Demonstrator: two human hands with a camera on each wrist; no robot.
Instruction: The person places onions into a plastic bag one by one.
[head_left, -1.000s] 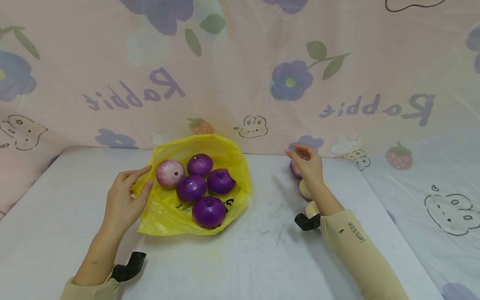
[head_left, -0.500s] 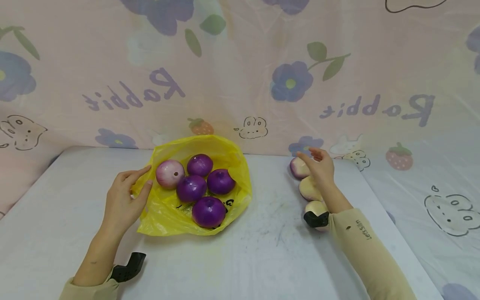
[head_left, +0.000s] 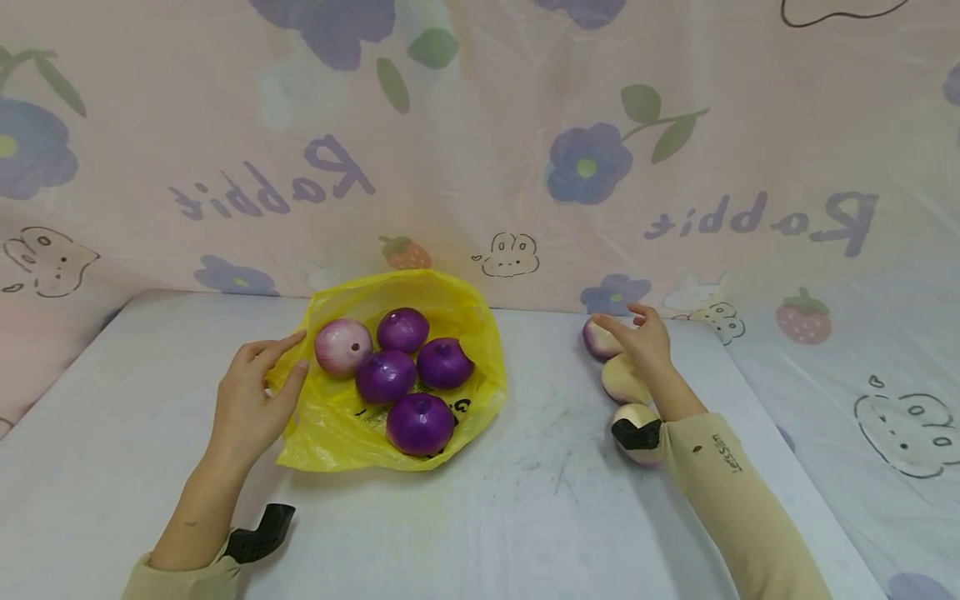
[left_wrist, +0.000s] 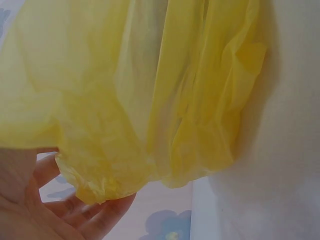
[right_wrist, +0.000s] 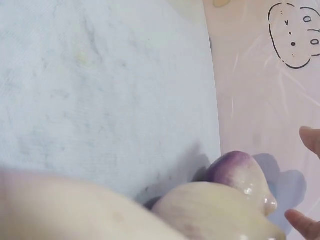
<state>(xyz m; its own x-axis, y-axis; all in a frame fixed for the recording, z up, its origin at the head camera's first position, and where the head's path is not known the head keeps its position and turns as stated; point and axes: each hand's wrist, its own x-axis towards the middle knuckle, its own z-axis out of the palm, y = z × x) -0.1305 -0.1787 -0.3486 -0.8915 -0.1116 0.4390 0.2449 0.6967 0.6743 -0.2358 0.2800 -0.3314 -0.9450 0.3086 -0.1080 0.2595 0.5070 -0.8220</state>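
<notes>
In the head view, a yellow plastic bag (head_left: 330, 446) lies wide open on the table, holding several glossy purple onions (head_left: 420, 425) and one pale pink onion (head_left: 342, 347). My left hand (head_left: 251, 404) holds the bag's left edge, its fingers curled about the bunched plastic in the left wrist view. On the right, three cream-and-purple onions stand in a row: a far one (head_left: 598, 342), a middle one (head_left: 622, 379) and a near one (head_left: 637, 454), partly hidden by my wrist. My right hand (head_left: 645, 346) hovers over the far end with parted fingers, apart from the far onion.
A white table (head_left: 540, 517) with faint grey marks lies beneath everything. Behind it hangs a pink printed cloth (head_left: 480, 167) with flowers and rabbits, continuing down the right side. Black camera mounts (head_left: 262, 533) sit on both wrists.
My right hand has shifted right and slightly toward me, uncovering more of the onions in the row. The left hand and the bag have stayed in place.
</notes>
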